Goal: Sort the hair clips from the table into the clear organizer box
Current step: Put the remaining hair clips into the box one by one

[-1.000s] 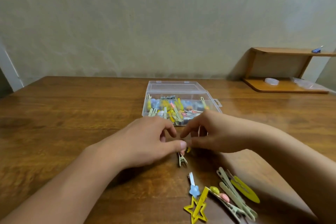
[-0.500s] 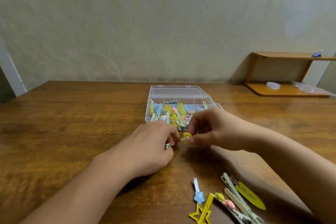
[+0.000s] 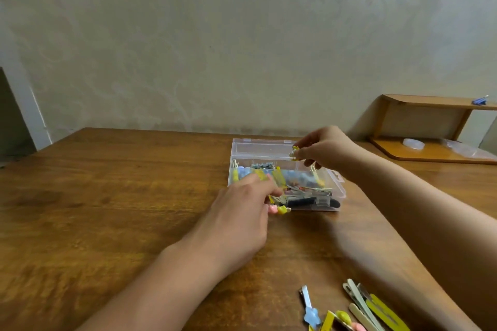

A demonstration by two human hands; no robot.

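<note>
Sorting stage: partway, by the look of it; the clear organizer box (image 3: 285, 148) already holds a heap of clips, and a loose cluster (image 3: 360, 312) waits on the surface (image 3: 107, 209) at its near edge, toward the right corner.
Right hand (image 3: 326, 150): raised over the far part of the box, its grip closed in a fingertip pinch on a small yellow clip (image 3: 295, 154).
Left hand (image 3: 242, 220): at the box's near left corner, fingers curled round a clip with pink and yellow ends (image 3: 278, 209) that sticks out just below them; motion blur hides how firm the grip is.
Box: lid open and lying back toward the far edge of the surface; it sits about midway across, nearer the far edge than the near one. Compartment walls cannot be made out through the contents.
Handling: the clips look light, stiff and smooth, so a pinch across the flat sides should hold them, though glossy plastic may slip or twist. Decorated ends seem the more fragile part; the plain shank is likely the safer place to take hold.
Long clips: the pale green and yellow ones in the near cluster probably want gripping near the middle to stay level.
Risk: the box is light and might slide if a hand nudges its rim.
</note>
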